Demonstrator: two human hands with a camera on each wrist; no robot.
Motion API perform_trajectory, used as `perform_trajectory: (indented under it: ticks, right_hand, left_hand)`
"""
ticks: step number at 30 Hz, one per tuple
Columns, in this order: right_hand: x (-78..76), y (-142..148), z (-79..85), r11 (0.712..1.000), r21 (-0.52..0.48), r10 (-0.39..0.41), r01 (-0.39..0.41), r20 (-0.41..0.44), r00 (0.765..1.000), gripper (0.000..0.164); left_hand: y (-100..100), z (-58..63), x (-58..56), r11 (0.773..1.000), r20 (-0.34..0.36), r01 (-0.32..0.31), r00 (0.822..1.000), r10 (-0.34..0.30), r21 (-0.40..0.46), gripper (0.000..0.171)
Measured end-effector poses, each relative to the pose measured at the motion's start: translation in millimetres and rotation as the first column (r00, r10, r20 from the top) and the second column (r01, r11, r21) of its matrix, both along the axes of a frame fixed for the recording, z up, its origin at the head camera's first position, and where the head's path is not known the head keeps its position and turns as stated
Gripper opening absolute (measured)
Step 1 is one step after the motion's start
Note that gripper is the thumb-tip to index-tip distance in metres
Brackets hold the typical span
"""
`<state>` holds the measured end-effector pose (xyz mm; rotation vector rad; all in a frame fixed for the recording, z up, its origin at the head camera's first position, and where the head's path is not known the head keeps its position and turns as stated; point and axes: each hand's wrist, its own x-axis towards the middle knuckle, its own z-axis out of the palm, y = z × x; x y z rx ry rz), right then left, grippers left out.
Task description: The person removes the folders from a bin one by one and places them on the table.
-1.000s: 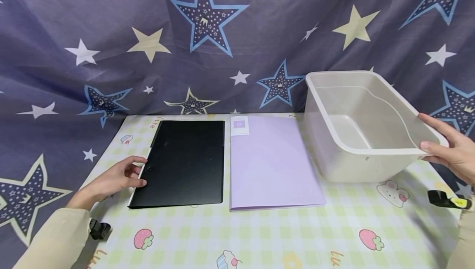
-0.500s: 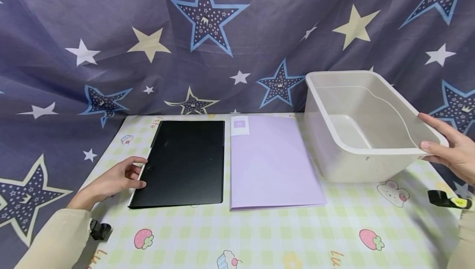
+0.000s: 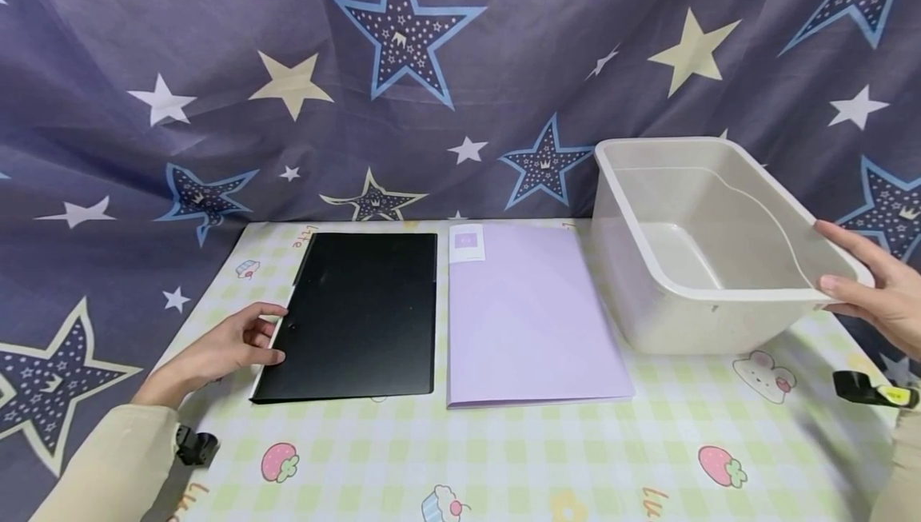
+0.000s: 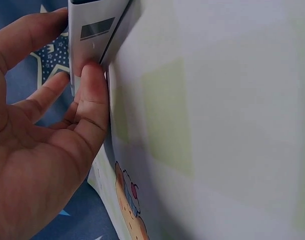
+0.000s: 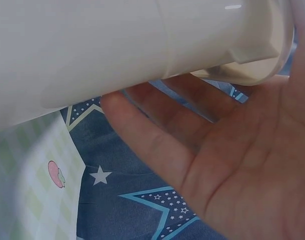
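A black folder [image 3: 367, 314] lies flat on the left part of the table. My left hand [image 3: 230, 342] is at its left edge, thumb and fingers bent against the spine. In the left wrist view the fingertips touch the pale spine [image 4: 95, 37], which has a dark printed label. At the right, a deep light-grey plastic bin [image 3: 691, 324] stands upright with nothing in it. My right hand [image 3: 881, 290] holds its near right corner, thumb on the rim. Under the rim, the other fingers [image 5: 147, 142] lie against the bin's outer wall in the right wrist view.
Between the black folder and the bin lies a lilac folder [image 3: 532, 322] with a white label at its top left corner. A checked cloth [image 3: 576, 458] with printed strawberries covers the table. Behind it hangs a dark blue star-patterned curtain [image 3: 504, 42].
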<state>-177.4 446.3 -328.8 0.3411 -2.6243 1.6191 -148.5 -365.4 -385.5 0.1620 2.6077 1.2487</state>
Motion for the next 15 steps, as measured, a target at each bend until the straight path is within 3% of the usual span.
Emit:
perform_trajectory:
  ticks: [15]
  right_hand:
    - [0.4,0.8,-1.8,0.994,0.101,-0.029,0.031,-0.022,0.999,0.078]
  left_hand:
    - [0.0,-0.5,0.6,1.0,0.001,-0.009,1.0,0.009,0.001,0.072]
